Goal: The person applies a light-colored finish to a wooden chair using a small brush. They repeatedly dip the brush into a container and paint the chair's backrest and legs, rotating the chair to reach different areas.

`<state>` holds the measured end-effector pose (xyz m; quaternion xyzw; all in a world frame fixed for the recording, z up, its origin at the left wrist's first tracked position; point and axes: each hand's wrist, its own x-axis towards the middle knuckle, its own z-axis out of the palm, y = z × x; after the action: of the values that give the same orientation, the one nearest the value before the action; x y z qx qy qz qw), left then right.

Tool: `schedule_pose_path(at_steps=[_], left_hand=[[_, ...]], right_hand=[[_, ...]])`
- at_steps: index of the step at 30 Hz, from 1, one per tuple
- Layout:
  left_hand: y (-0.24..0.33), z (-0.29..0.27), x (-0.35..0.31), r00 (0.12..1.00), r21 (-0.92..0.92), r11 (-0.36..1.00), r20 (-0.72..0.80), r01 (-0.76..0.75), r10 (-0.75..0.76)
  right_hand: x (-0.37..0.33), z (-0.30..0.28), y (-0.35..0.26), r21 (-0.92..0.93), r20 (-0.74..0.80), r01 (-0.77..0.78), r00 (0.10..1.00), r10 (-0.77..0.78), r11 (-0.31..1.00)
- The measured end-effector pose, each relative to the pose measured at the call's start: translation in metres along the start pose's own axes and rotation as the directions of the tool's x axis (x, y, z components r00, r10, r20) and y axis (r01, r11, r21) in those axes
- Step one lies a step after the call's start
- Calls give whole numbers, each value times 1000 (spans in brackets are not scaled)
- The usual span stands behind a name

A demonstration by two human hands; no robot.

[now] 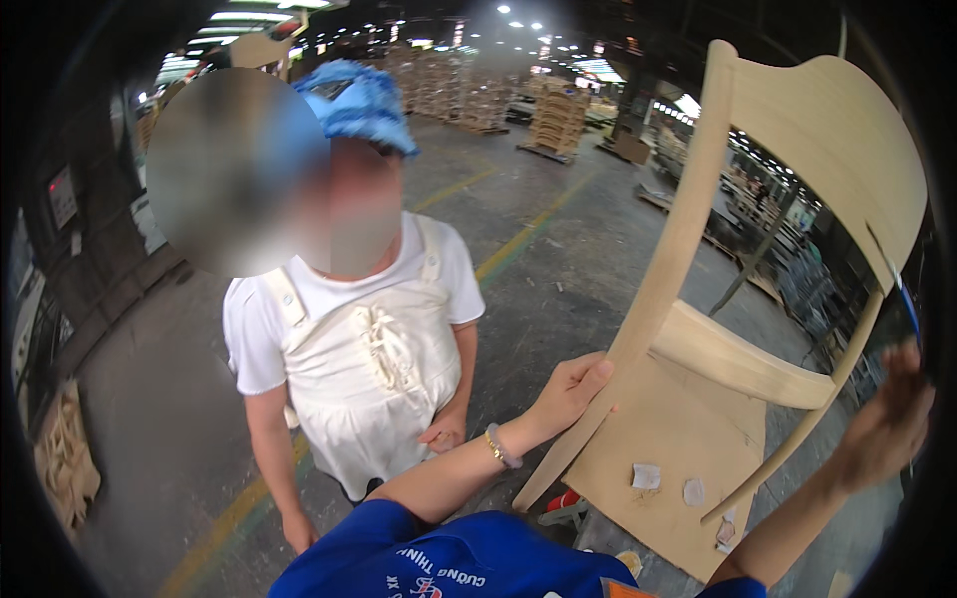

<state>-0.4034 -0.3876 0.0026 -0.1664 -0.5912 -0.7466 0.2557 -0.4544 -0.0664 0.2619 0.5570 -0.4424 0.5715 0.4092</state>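
An unfinished pale wooden chair back [688,199] stands tilted in front of me, with two long legs, a broad curved top board and a lower crossbar. My left hand [573,394] is closed round its left leg, near the crossbar's height. On the far right, my right hand [887,424] is raised beside the right leg, its fingers bent round a slim blue-handled tool [909,307]. That tool has a thin dark tip close to the top board; its exact kind is unclear. Below the frame lies a brown board [618,498], on which small paper-like scraps [646,476] rest.
A person [374,359] in a white top and blue hat stands close by on the left, facing me. Stacked wooden parts [558,122] sit on pallets farther back. Wood pieces [68,458] are piled at the left edge. Yellow lines [538,229] cross the grey floor.
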Motion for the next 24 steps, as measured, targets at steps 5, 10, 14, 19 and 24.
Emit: schedule_pose_path(at_steps=[5, 10, 14, 19, 24], left_hand=[[-1, -18, 10, 998, 62, 997, -29, -52, 54], [-6, -24, 16, 996, 94, 995, -75, -45, 52], [-16, -19, 25, 994, 135, 989, -89, -55, 67], [-32, -18, 46, 986, 122, 992, -162, -11, 31], [-39, -28, 68, 967, 291, 956, -253, 38, 38]], right_hand=[[-80, -26, -13, -80, -222, -73, 974, 53, 994], [-147, -40, -19, -83, -363, -251, 909, 206, 964], [-189, -54, -22, -23, -459, -411, 814, 355, 912], [-233, -78, -39, -10, -543, -618, 664, 515, 786], [-270, -126, -66, 91, -666, -700, 486, 566, 708]])
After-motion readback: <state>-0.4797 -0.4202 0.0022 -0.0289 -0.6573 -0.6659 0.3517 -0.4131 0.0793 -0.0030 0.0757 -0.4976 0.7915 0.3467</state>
